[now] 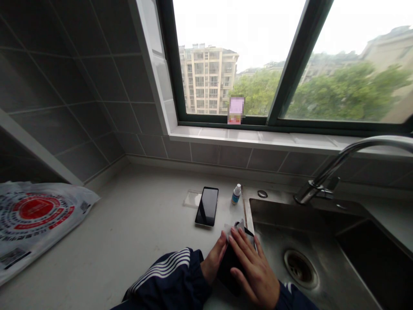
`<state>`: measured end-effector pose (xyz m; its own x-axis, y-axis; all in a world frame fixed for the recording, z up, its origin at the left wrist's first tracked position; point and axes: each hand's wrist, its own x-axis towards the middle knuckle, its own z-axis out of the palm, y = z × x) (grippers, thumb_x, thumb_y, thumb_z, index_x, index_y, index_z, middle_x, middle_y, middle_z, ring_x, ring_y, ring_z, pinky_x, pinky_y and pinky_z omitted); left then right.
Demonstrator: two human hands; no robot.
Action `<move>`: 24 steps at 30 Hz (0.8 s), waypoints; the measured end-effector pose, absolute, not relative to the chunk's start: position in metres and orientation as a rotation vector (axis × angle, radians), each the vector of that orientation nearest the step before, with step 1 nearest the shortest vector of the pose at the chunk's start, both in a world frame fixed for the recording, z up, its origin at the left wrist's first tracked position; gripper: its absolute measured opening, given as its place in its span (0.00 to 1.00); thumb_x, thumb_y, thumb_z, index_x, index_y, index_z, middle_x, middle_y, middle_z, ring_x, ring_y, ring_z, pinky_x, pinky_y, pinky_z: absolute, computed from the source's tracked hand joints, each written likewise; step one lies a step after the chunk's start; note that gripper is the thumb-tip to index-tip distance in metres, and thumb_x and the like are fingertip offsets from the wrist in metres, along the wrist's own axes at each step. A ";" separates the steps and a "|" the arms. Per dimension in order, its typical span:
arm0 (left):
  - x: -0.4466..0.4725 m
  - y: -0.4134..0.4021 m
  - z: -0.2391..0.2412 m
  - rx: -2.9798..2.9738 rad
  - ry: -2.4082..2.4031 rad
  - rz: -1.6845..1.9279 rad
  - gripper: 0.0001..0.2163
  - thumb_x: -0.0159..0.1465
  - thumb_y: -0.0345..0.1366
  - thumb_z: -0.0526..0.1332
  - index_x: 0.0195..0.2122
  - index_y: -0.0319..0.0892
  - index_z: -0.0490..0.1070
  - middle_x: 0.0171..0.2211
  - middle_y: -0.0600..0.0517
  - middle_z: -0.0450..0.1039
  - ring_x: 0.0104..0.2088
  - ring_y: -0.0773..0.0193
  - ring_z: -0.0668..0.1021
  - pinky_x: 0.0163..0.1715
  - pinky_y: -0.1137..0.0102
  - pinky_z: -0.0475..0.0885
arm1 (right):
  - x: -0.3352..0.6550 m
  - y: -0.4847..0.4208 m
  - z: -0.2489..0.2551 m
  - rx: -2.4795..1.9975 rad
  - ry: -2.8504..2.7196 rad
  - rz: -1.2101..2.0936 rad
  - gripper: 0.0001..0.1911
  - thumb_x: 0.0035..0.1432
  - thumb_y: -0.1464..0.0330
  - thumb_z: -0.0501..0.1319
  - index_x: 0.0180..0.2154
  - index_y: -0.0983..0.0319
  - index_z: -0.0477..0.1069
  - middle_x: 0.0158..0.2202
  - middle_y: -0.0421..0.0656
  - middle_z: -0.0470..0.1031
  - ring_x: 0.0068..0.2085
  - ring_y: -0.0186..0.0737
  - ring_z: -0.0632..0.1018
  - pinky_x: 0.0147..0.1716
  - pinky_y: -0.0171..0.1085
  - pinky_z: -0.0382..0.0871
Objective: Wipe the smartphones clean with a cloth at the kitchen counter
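Note:
My left hand (214, 259) grips the left edge of a black phone (229, 263) that lies on the counter by the sink rim. On top of that phone my right hand (254, 267) lies flat, fingers stretched, pressing a small white wipe (232, 228) against its far end. A second black phone (207, 206) lies face up further back on the counter. A small bottle with a blue label (236, 194) stands to its right. Left of the second phone lies a clear plastic piece (191, 199).
A steel sink (300, 241) with a drain (298, 268) and a curved tap (335, 165) fills the right side. A printed plastic bag (35, 219) lies at the left on the pale counter (138, 232). Behind is a tiled sill (258, 137) under a window.

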<state>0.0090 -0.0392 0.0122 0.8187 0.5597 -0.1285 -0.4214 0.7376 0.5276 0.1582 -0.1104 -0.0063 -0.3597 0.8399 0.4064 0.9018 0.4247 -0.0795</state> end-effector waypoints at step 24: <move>0.008 -0.040 0.011 0.481 0.263 0.561 0.27 0.62 0.52 0.56 0.55 0.38 0.69 0.60 0.46 0.66 0.68 0.55 0.50 0.67 0.63 0.36 | 0.157 -0.110 -0.005 -1.494 -2.288 -0.188 0.34 0.65 0.60 0.52 0.68 0.64 0.44 0.67 0.50 0.50 0.67 0.52 0.52 0.65 0.52 0.38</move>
<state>0.0082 -0.0399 0.0107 0.8175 0.5656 -0.1090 -0.4452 0.7405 0.5035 0.1572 -0.1104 -0.0047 -0.3485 0.8481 0.3992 0.9018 0.4195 -0.1039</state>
